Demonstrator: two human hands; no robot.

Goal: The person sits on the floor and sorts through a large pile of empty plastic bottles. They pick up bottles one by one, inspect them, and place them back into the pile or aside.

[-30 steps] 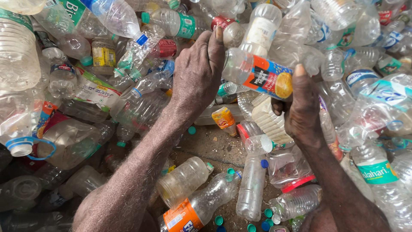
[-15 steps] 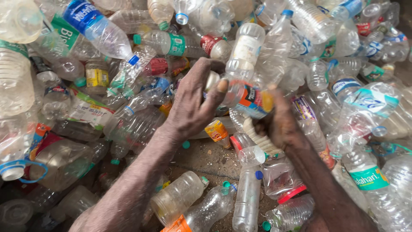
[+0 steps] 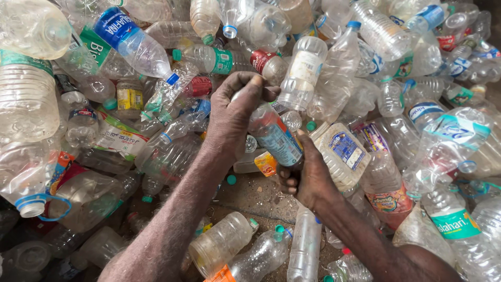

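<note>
Floor: heap of plastic bottles, mostly empty.
Held bottle: clear, blue label, tilted, mid-frame.
L hand: curled tight on its top.
R hand: closed round base.

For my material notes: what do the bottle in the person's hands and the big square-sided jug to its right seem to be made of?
The bottle looks like thin clear plastic, glossy, with a printed film label wrapped around it. The jug seems a cloudier, ribbed plastic, dull and dusty, with a blue paper or film label. The left hand grips the bottle's top; the right hand holds its base.
</note>
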